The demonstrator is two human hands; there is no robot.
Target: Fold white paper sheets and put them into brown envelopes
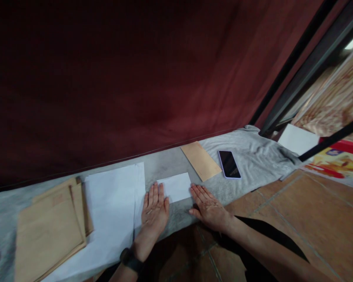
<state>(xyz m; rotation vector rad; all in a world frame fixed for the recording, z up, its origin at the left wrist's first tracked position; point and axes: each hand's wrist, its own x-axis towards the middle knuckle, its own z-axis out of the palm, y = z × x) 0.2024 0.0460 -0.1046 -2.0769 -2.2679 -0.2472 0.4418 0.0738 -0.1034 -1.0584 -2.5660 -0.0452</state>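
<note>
We have the small paper (176,187) lying flat on the grey cloth (260,156), between our two hands. Our left hand (154,211) is palm down at its left edge, fingers straight and close together, thumb a little apart, near the paper's lower left corner. Our right hand (209,209) is palm down at its right edge, fingertips at the border and thumb pointing inward below it. Both our hands are open and flat, with neither closed around anything; how hard we press, we cannot tell.

To the left of the small paper we have the large sheets (111,211), stacked a little unevenly, and farther left the brown envelopes (47,231), a loose pile that overlaps those sheets. Just beyond its upper right corner the single envelope (201,160) lies at a slant, and right of that, the phone (230,164) lies face up with a dark screen. We wear a dark watch (131,260) on our left wrist. Behind the small paper hangs the dark red curtain (153,86); well off to its right, the printed box (341,160) sits by the tiled floor (306,207).
</note>
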